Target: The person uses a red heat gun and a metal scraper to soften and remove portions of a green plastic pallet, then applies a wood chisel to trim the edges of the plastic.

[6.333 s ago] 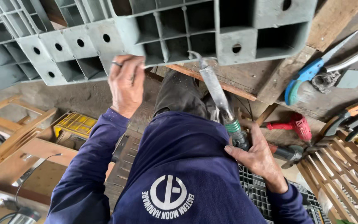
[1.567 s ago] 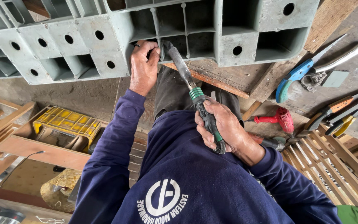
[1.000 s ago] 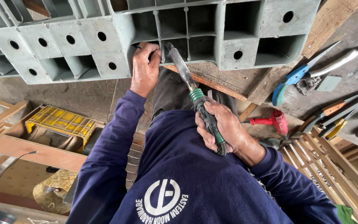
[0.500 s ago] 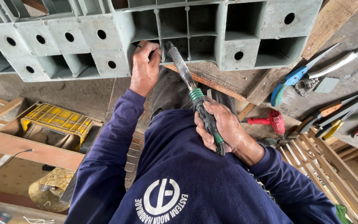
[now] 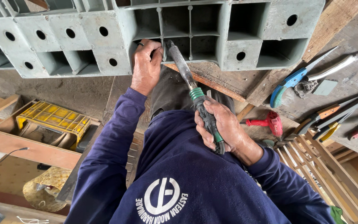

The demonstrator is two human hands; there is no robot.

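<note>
One grey pallet (image 5: 83,37), one hammer (image 5: 195,95), two hands (image 5: 146,68).

Tool: a long hammer (image 5: 195,97) with a dull grey metal shaft and a black grip banded in green, held near its lower end in the right hand (image 5: 222,128).
Pose: tilted, head up and to the left, its top end meeting the rim of an open cell.
Workpiece: a grey-green plastic pallet (image 5: 83,37), gridded with square cells and round holes, dusty and scuffed.
Contact: the left hand (image 5: 146,66) grips the pallet's edge just beside the tool's head.
</note>
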